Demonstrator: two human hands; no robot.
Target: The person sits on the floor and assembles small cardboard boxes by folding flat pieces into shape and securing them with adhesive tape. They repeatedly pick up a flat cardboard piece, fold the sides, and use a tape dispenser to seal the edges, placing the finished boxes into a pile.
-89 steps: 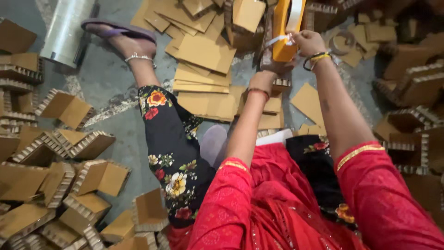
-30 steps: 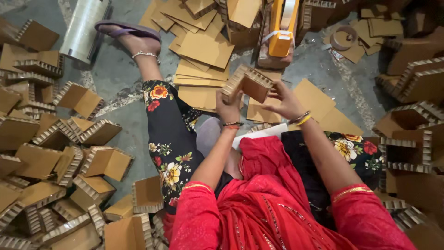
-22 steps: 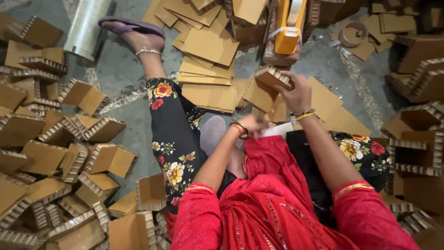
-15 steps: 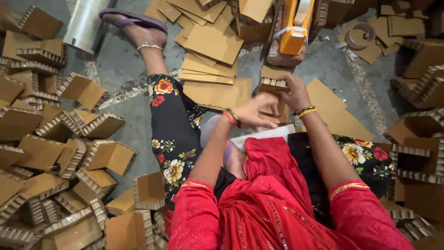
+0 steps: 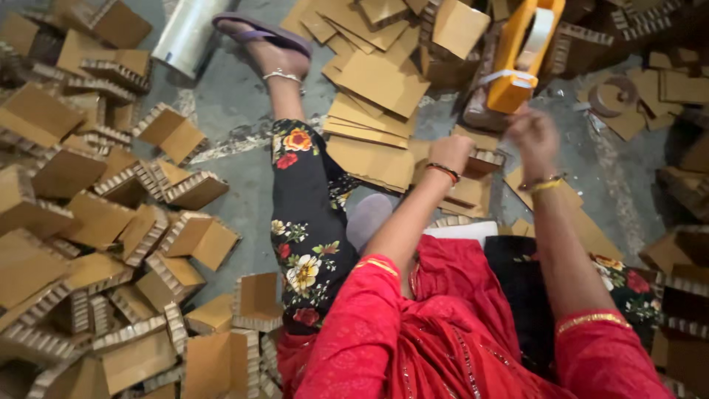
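Note:
My left hand (image 5: 449, 153) grips a small folded honeycomb cardboard piece (image 5: 484, 161) and holds it up just below an orange tape dispenser (image 5: 515, 63). My right hand (image 5: 533, 133) is blurred. It is raised beside that piece, right under the dispenser's lower end where a white strip of tape (image 5: 493, 76) sticks out. I cannot tell whether its fingers pinch the tape. I sit on the floor in a red top, left leg stretched out in flowered black trousers (image 5: 306, 214).
Many folded honeycomb cardboard corners (image 5: 111, 222) lie heaped at the left. A stack of flat cardboard sheets (image 5: 373, 96) lies ahead, and more cardboard pieces (image 5: 679, 185) at the right. A roll of clear film (image 5: 185, 33) lies by my sandalled foot (image 5: 258, 37). Empty tape cores (image 5: 613, 96) lie beyond the dispenser.
Both hands have lifted the cardboard piece from over my lap up to the tape dispenser. The right hand has let go of it and reached to the dispenser's end.

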